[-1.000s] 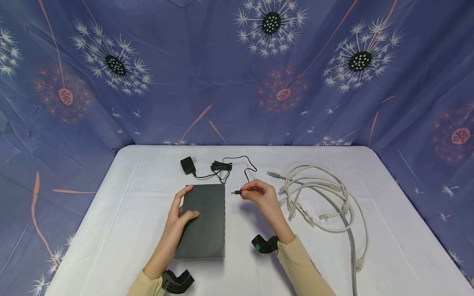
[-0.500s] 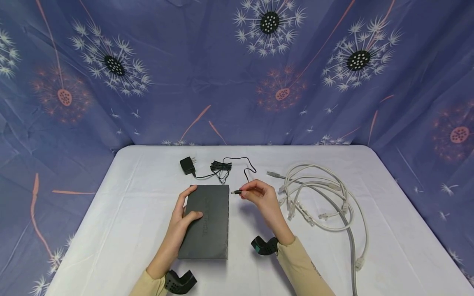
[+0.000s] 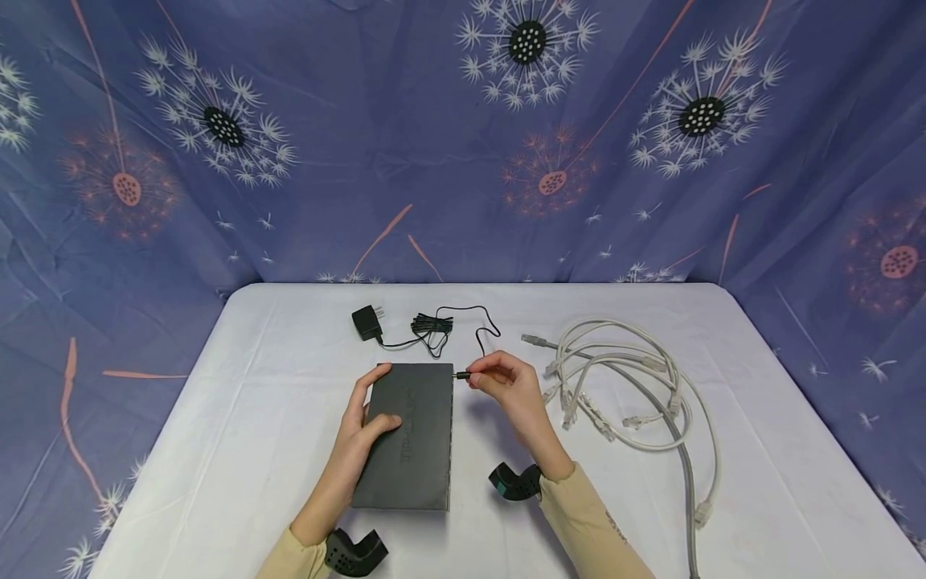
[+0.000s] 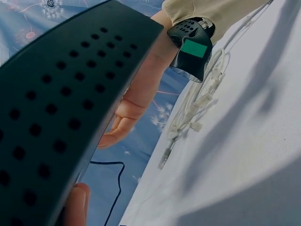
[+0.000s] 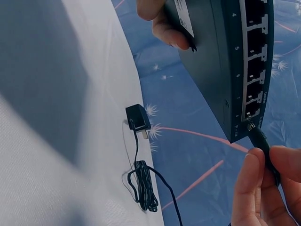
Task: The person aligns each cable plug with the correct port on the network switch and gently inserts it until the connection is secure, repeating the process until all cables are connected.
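My left hand [image 3: 356,442] grips a dark grey network switch [image 3: 414,450] by its left side, thumb on top, above the white table. In the right wrist view its row of Ethernet ports [image 5: 256,40] faces me, and left fingers [image 5: 170,35] show under the case. My right hand [image 3: 515,392] pinches the black barrel plug [image 5: 261,143] of a power cord between thumb and fingers. The plug's metal tip meets the round power jack beside the last port; how deep it sits I cannot tell. Vent holes on the switch's side [image 4: 66,89] fill much of the left wrist view.
Behind the switch lie the black power adapter [image 3: 367,323] and its bundled cord [image 3: 432,325], which runs to the plug. Coiled white and grey Ethernet cables [image 3: 676,378] lie at the right. A patterned blue cloth [image 3: 405,161] hangs behind the table [image 3: 217,418].
My left hand has moved the switch to the right, so its gap to the plug has closed. The right hand stays almost in place, still pinching the plug.
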### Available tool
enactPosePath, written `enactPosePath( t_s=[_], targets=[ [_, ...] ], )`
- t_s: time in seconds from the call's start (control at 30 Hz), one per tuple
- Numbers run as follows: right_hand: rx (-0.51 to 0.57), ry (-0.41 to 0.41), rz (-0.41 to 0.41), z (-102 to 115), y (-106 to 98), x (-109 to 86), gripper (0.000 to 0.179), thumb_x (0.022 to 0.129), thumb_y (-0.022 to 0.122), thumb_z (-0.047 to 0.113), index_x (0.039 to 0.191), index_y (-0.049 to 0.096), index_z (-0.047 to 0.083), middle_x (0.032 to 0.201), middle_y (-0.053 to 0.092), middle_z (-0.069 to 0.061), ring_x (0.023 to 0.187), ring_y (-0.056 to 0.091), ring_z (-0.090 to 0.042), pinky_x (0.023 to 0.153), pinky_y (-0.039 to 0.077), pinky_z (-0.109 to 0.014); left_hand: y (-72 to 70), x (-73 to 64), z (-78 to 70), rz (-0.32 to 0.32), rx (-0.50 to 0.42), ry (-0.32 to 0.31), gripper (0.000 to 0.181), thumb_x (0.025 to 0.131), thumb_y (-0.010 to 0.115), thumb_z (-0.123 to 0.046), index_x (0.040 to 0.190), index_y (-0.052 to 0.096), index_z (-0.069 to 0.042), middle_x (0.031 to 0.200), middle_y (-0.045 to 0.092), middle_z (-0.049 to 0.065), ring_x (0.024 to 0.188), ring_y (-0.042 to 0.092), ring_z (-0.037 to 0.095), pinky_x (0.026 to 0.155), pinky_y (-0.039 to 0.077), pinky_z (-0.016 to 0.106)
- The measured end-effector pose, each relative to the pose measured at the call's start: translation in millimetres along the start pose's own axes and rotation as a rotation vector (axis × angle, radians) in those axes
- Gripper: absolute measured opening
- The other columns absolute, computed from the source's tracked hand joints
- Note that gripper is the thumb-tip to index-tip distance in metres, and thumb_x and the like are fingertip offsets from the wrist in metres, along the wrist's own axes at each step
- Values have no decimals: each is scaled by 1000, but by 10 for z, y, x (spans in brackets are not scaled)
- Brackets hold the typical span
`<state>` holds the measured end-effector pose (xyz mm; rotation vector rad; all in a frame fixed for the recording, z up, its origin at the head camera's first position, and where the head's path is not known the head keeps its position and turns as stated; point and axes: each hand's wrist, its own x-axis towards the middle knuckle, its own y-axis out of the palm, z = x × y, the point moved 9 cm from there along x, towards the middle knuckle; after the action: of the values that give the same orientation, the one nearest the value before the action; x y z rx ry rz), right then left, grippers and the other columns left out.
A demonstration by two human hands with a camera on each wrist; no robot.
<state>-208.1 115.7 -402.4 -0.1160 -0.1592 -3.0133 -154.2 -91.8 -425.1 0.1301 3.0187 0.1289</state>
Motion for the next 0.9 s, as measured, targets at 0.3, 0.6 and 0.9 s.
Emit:
enactPosePath(
  t_s=[0.3,0.6,0.9],
  targets=[
    [11,-1,-20,14,13,-19,12,84,63,-9,94,61,-15,84,66,-10,77,64,-18,78,52,-32,52,0,-23,34,62,35,66,87,51,-2,144,36,-32,149,28,4,127,34,26,99,25,47],
    [14,-22,-18,19,39,-22,13,84,64,-7,93,61,-16,84,66,-11,76,65,-17,77,52,-33,82,4,-33,76,99,57,65,89,47,-2,143,35,-36,153,19,-2,138,18,22,104,13,52],
    [7,-32,-24,33,30,-34,10,84,63,-8,92,62,-15,83,66,-12,75,64,-18,77,52,-33,115,2,-61,98,99,81,66,89,47,-1,143,35,-38,153,19,-1,138,17,23,104,13,55]
  ],
)
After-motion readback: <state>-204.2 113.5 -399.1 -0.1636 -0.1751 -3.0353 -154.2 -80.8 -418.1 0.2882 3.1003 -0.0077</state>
